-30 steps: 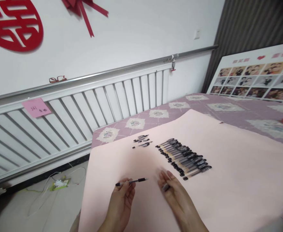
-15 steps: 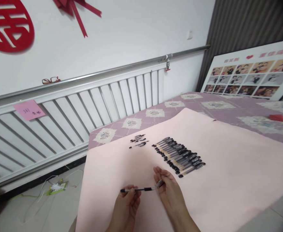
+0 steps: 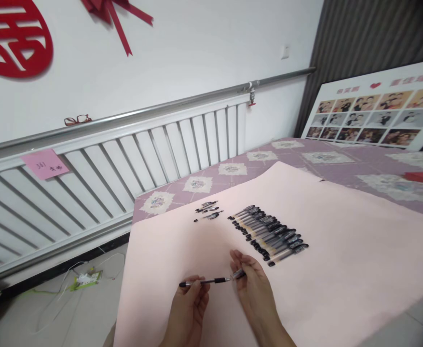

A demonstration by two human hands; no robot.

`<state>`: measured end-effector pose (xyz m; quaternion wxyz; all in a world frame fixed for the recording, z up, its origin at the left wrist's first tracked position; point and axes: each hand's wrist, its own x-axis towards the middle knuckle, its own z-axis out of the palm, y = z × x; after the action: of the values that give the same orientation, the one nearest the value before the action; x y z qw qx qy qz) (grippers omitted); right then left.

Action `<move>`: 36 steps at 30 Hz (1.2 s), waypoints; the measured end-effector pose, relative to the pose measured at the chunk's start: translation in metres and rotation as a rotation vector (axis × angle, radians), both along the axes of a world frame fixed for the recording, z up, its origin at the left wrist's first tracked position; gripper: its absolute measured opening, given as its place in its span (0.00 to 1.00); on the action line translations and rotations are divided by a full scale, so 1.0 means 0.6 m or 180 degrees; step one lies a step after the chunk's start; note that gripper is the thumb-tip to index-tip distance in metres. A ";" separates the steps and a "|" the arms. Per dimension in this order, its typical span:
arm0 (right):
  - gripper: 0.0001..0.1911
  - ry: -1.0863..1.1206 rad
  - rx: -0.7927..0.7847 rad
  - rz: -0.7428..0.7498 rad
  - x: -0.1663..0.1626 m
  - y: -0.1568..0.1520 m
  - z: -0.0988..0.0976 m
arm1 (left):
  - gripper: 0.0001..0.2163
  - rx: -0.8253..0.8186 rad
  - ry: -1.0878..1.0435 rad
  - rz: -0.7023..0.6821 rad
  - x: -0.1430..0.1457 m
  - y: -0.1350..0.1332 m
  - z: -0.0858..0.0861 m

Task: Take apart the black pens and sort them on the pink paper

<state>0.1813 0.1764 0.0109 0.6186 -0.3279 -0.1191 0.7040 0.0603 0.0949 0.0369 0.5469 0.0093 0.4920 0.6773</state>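
My left hand (image 3: 189,303) was pinched on the barrel of a black-gripped pen (image 3: 220,280), thumb on the near side and fingers curled beneath, with the bare writing tip aimed at my right hand (image 3: 257,291). In that right hand I had a dark cap (image 3: 238,273) nipped between thumb and fingers, its mouth turned toward the tip. A second earlier the two had been well apart: the pen lay farther left, and my right hand was a blur with the cap lower among its fingers. By this moment tip and cap were nearly in line and right beside each other, though I couldn't tell whether they touched. Against half a second before, hardly anything had altered; both grips and the narrow gap looked much the same.

The pen and cap were above the near part of the pink sheet (image 3: 341,231). Just beyond my right fingers, the slanting row of pens (image 3: 278,231) lay as it had a second before, and so did the small cluster of pens (image 3: 213,216) farther off to the left, near the sheet's edge by the purple patterned cloth (image 3: 211,174).
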 end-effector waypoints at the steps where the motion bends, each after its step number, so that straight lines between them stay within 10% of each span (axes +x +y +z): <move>1: 0.08 -0.0006 0.0010 0.0040 -0.003 -0.002 -0.001 | 0.05 0.0014 -0.0003 -0.0007 0.000 0.000 -0.002; 16: 0.14 -0.2290 0.0989 0.1715 -0.003 -0.025 0.027 | 0.06 0.0289 0.0184 0.0123 -0.035 0.009 0.007; 36: 0.05 -0.2796 0.1778 0.1781 -0.012 -0.050 0.030 | 0.05 -0.0019 0.0179 -0.0072 -0.031 0.003 0.013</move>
<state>0.1744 0.1464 0.0287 0.3650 -0.3696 -0.6269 0.5807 0.0417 0.0967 0.0445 0.5405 0.0323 0.5091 0.6691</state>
